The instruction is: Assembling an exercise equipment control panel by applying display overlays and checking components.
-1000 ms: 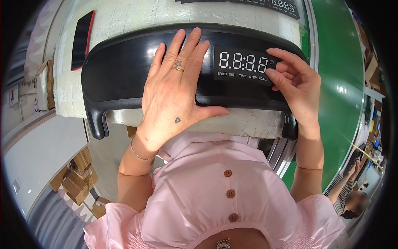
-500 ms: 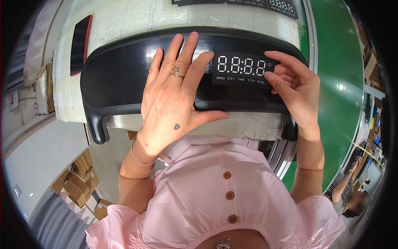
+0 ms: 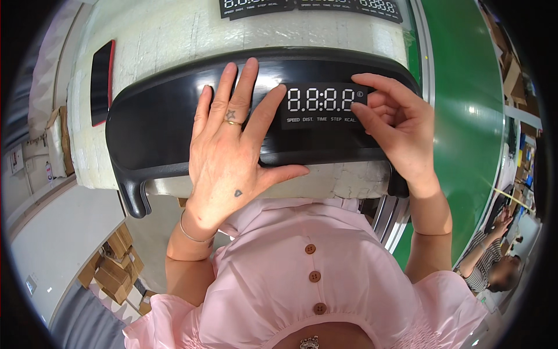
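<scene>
- Clearly, the dark label (image 3: 317, 106) bears white digit shapes above a row of small white words; it sits on the right half of a black panel (image 3: 151, 122) on the pale surface (image 3: 165, 61).
- Left hand (image 3: 225, 142): flat on the panel, fingers spread wide, forefinger tip at the label's left edge.
- Right hand (image 3: 401, 125): bent, thumb and forefinger narrowly apart at the label's right end; I cannot tell whether they grip it.
</scene>
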The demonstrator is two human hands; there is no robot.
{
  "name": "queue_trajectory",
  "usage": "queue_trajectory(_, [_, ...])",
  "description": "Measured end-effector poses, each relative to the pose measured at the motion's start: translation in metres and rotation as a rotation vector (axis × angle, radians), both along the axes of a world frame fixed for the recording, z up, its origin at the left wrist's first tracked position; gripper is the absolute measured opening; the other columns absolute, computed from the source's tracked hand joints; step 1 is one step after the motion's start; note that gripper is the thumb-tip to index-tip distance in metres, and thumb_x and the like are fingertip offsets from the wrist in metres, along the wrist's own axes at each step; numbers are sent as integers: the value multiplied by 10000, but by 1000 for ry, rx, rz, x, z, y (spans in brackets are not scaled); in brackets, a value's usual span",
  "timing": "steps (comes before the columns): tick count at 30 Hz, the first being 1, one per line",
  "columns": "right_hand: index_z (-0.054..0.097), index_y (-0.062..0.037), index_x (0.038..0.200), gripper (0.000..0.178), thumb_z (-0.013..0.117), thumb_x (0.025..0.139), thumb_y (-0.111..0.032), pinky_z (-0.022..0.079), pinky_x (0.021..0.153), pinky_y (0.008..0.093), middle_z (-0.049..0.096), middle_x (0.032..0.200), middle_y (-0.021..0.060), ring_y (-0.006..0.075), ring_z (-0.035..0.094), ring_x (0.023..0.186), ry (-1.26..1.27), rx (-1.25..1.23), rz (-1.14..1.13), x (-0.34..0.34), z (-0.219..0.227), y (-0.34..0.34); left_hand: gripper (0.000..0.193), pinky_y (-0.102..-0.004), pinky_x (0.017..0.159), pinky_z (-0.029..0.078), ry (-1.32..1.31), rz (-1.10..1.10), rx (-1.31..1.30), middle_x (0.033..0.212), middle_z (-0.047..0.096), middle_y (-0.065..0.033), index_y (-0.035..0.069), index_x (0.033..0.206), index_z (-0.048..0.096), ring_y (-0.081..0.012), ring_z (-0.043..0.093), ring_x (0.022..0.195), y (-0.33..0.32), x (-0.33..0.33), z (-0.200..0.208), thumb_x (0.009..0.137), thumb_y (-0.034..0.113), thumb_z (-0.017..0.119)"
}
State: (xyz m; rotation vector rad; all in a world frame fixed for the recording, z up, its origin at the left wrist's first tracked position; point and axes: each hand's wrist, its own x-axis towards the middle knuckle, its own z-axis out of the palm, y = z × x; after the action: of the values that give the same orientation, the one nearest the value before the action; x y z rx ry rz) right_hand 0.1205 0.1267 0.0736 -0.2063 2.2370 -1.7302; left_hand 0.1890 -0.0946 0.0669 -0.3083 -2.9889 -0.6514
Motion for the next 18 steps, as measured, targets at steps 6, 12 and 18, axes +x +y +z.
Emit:
queue_trajectory(6, [624,-16,1113,352,707,774,31,410,513,151,564,666,-23,0,481,575,159,102,-45,3,-2,-7,893,-539,1080,249,-6,-9,-33,1500,293,-147,133,1279,547,-369,269,1378,1,-1,-1,536,571,780])
queue_trajectory(12, [558,-31,1208,430,677,804,59,393,540,143,551,699,-41,-1,497,609,251,235,-23,5,3,-9,934,-511,1095,238,39,-1,-43,1460,367,-155,100,1250,575,-357,331,1353,3,-3,-2,480,574,811])
queue_trajectory(18, [551,-35,1138,369,677,801,47,417,526,160,551,654,-29,12,511,577,341,309,-31,5,5,-12,935,-527,1089,244,25,-9,-22,1464,360,-156,112,1262,570,-363,323,1356,2,-2,1,478,556,821])
